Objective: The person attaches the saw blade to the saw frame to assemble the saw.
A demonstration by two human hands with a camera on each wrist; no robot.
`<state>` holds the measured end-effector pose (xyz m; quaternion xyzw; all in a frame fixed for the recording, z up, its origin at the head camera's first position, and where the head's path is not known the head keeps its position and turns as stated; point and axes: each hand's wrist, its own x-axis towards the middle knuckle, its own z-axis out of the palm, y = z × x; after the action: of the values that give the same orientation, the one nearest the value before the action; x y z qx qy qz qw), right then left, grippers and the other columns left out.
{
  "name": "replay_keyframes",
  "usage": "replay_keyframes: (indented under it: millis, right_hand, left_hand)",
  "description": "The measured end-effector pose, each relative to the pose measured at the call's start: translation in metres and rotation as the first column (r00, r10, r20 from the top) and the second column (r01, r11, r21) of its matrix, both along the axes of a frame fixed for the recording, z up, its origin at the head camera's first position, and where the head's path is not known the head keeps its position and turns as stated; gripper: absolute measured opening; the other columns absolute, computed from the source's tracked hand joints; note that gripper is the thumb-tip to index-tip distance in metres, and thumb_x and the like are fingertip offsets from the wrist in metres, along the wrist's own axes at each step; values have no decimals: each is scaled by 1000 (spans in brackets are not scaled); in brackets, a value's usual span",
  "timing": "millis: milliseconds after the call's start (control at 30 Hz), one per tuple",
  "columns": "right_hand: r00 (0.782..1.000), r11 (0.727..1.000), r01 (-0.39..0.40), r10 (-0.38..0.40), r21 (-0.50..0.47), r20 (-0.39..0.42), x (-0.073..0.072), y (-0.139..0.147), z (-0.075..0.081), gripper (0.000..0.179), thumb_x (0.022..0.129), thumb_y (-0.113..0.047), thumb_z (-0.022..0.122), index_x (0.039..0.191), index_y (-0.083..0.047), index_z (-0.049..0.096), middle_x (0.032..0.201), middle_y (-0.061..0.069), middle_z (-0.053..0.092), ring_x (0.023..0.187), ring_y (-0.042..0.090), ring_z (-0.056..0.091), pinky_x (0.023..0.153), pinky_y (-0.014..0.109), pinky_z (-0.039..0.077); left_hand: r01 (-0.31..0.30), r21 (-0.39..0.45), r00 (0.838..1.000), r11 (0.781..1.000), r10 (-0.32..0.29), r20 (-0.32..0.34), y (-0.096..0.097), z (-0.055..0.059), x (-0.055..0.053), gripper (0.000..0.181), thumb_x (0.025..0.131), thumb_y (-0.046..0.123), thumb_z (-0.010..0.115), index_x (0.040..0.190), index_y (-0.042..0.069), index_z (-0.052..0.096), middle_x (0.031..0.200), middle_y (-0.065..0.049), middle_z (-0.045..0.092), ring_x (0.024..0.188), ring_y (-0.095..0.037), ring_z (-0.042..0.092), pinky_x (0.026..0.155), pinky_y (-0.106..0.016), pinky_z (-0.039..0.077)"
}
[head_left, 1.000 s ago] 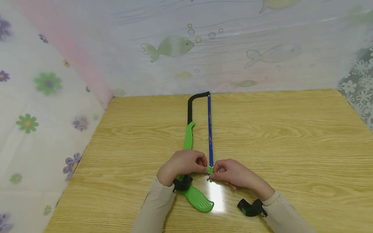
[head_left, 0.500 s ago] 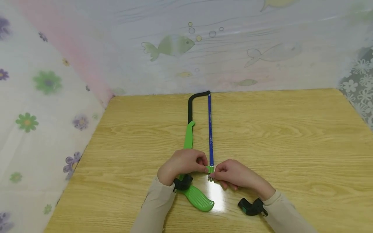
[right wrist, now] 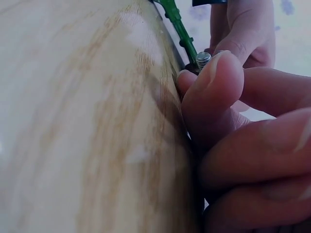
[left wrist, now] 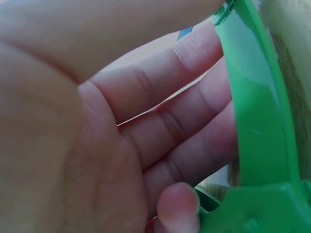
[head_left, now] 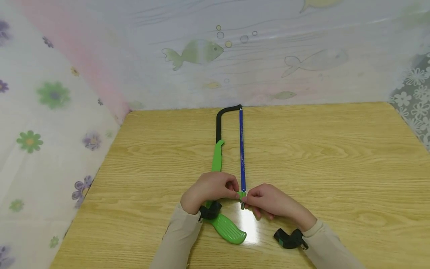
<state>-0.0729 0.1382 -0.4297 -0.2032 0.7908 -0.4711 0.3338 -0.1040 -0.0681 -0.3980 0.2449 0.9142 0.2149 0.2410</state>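
A hacksaw [head_left: 217, 158] with a green handle and a black front frame lies flat on the wood-grain table. Its blue blade [head_left: 242, 149] runs along the right side. My left hand [head_left: 211, 186] lies across the frame, thumb and forefinger pinching the green blade holder at the near end. In the left wrist view, the other fingers reach to the green frame [left wrist: 257, 107]. From the right, my right hand [head_left: 268, 200] pinches the small metal wing nut [head_left: 242, 205] below that holder. A threaded screw end [right wrist: 203, 59] shows beside its fingertips in the right wrist view.
The table [head_left: 322, 157] meets a wall covering with fish prints [head_left: 201, 52] at the back. A flowered sheet [head_left: 53, 138] hangs along the left side. Black wrist cameras sit at both cuffs, the right one [head_left: 289, 239] just over the tabletop.
My right fingertips have shifted slightly at the wing nut, and its wings stand at a different angle. My left hand and the hacksaw stay in place.
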Motion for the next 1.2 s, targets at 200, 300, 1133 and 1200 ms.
replay_keyframes:
  millis: [200, 300, 1133, 1200]
  right_hand:
    - [1000, 1000, 9, -9, 1, 9, 0, 0, 0, 33, 90, -43, 47, 76, -18, 65, 51, 1, 53, 30, 9, 35, 33, 25, 31]
    - [1000, 1000, 16, -16, 8, 13, 0, 0, 1, 34, 89, -43, 48, 76, -17, 65, 51, 1, 53, 29, 9, 34, 32, 25, 31]
    - [999, 999, 33, -33, 37, -10, 2, -3, 3, 35, 88, -44, 50, 72, -15, 61, 47, 0, 48, 29, 9, 36, 32, 25, 30]
    - [999, 998, 38, -38, 42, -10, 2, -3, 3, 35, 87, -45, 50, 72, -14, 60, 47, -1, 48, 29, 8, 36, 32, 25, 30]
  left_hand:
    - [3, -1, 1000, 1000, -3, -5, 0, -1, 0, 12, 75, 42, 66, 77, 32, 59, 68, 16, 54, 61, -2, 49, 58, -24, 39]
    - [4, -3, 1000, 1000, -4, -5, 0, 0, 0, 12, 76, 42, 66, 77, 32, 59, 68, 16, 54, 61, -3, 49, 58, -24, 39]
    - [7, -8, 1000, 1000, -7, -12, 0, 1, 0, 12, 75, 41, 66, 76, 32, 59, 68, 17, 54, 61, -3, 49, 58, -24, 39]
    - [5, -4, 1000, 1000, -5, -12, 0, 1, 0, 12, 75, 41, 66, 76, 32, 59, 68, 16, 54, 61, -3, 49, 58, -24, 39]
